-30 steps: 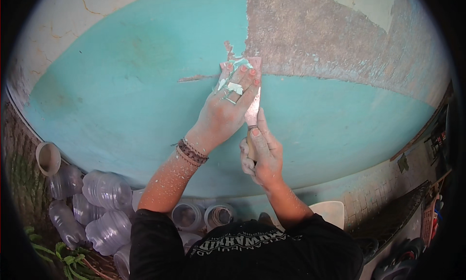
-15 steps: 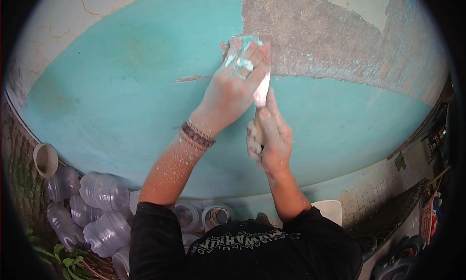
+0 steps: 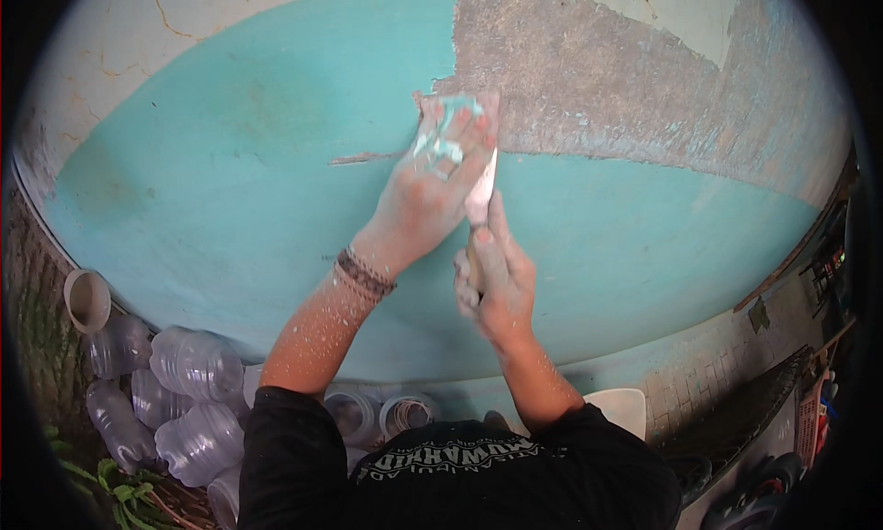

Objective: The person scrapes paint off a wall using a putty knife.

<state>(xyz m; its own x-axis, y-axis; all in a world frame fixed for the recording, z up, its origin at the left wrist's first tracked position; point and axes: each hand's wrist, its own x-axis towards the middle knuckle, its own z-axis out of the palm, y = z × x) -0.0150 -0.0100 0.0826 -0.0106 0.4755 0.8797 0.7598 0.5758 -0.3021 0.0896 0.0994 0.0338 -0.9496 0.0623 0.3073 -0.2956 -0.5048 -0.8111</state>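
Note:
My right hand (image 3: 498,286) is wrapped round the handle of a paint scraper (image 3: 481,194), thumb along it. The scraper's blade points up against a turquoise painted wall (image 3: 276,181). My left hand (image 3: 428,185) lies on the blade with its fingers stretched out, pressing it to the wall and hiding much of it. Turquoise and white paint flakes cling to those fingers. Just above and to the right begins a bare grey-brown patch (image 3: 589,79) with ragged paint edges. A short scraped streak (image 3: 363,158) runs left of my left hand. Dust covers both hands.
Several clear plastic jugs (image 3: 198,364) are heaped at the lower left, beside a pale round tub (image 3: 87,300). Open containers (image 3: 405,412) stand below the wall, near my body. A white chair-like edge (image 3: 621,410) shows at the right, with a red basket (image 3: 809,424) farther off.
Both hands and the scraper have moved down and slightly left along the wall. The bare patch now reaches a little farther left where the blade was.

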